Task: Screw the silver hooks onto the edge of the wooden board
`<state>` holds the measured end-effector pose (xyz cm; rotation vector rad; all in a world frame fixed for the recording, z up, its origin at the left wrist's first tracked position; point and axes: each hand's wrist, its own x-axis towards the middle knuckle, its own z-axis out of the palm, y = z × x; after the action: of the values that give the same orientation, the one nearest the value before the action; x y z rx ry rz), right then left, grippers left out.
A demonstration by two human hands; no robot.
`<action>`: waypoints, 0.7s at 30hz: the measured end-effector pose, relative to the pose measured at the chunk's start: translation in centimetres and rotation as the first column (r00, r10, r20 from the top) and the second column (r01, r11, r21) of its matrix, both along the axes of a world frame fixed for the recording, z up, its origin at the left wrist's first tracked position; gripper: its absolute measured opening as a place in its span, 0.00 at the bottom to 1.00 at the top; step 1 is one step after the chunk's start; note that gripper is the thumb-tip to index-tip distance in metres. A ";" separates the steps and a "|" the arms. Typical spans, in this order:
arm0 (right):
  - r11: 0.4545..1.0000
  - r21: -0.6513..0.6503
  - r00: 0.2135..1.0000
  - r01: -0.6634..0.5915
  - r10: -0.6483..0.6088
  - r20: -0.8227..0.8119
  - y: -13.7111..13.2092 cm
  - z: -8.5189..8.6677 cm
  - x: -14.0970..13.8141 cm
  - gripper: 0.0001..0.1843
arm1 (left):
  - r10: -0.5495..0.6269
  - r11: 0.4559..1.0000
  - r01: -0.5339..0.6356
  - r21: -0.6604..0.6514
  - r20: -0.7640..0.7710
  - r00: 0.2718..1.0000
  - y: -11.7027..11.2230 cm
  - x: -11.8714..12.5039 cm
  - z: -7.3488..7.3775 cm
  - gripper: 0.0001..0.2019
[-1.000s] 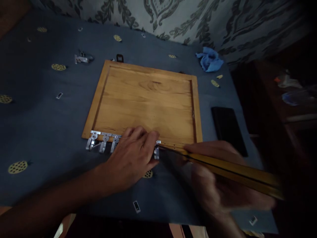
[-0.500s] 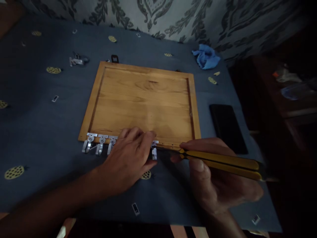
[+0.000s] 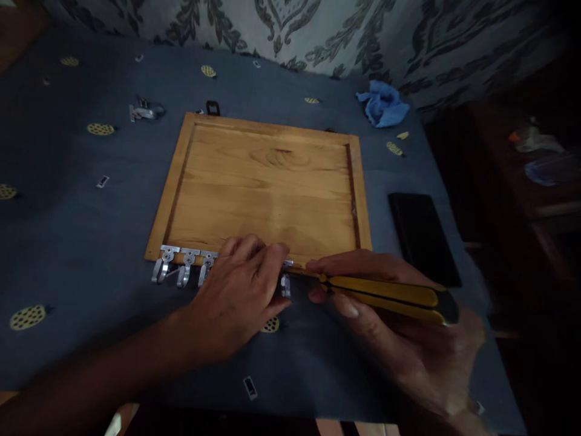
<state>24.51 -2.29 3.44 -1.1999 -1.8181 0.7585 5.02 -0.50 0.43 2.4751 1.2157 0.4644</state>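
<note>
A wooden board with a raised frame [image 3: 267,172] lies flat, and silver metal hooks [image 3: 187,266] line its near edge, several of them screwed on at the left. My left hand [image 3: 240,281] is closed over this edge, its thumb and fingers around the rightmost metal hook [image 3: 285,286]; it covers part of the row. My right hand [image 3: 403,333] grips a yellow and black screwdriver [image 3: 384,292] by the handle. The shaft points left toward that hook, close to my left fingers. Its tip and any screw there are too dark to make out.
Behind the board lies a small metal piece [image 3: 147,111] at the left and a dark hanger loop [image 3: 213,108] at its far edge. A crumpled blue cloth [image 3: 385,106] and a black phone-like slab [image 3: 424,239] lie to the right on the blue tablecloth [image 3: 91,230].
The screwdriver and my right hand have shifted left, closer to the rightmost hook, and the handle has turned. My left hand stays in place on the edge.
</note>
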 end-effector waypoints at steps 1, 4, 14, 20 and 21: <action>0.999 -0.021 1.000 -0.030 0.030 0.002 0.2 0.2 0.3 0.13 | -0.001 1.000 0.001 -0.003 0.000 1.000 0.0 0.0 0.0 0.24; 0.993 -0.033 0.994 -0.110 0.110 -0.005 0.5 0.4 0.9 0.17 | -0.006 1.000 0.006 0.004 0.007 1.000 0.0 0.0 0.0 0.24; 0.988 0.118 0.982 0.102 -0.119 0.149 -1.3 -1.0 -1.2 0.07 | -0.017 0.998 0.017 -0.053 0.005 1.000 0.0 0.0 0.3 0.20; 0.951 0.201 0.965 0.233 -0.252 0.074 -1.7 -2.0 -2.8 0.09 | -0.016 0.997 0.018 -0.075 0.018 1.000 0.0 -0.1 0.1 0.17; 0.952 0.182 0.962 0.248 -0.263 0.067 -1.7 -1.8 -2.5 0.07 | -0.015 0.997 0.016 -0.076 0.010 1.000 0.0 -0.1 0.2 0.17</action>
<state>21.99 -3.98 1.62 -1.3398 -1.7175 0.3972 4.95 -0.48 0.58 2.4141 1.1872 0.4179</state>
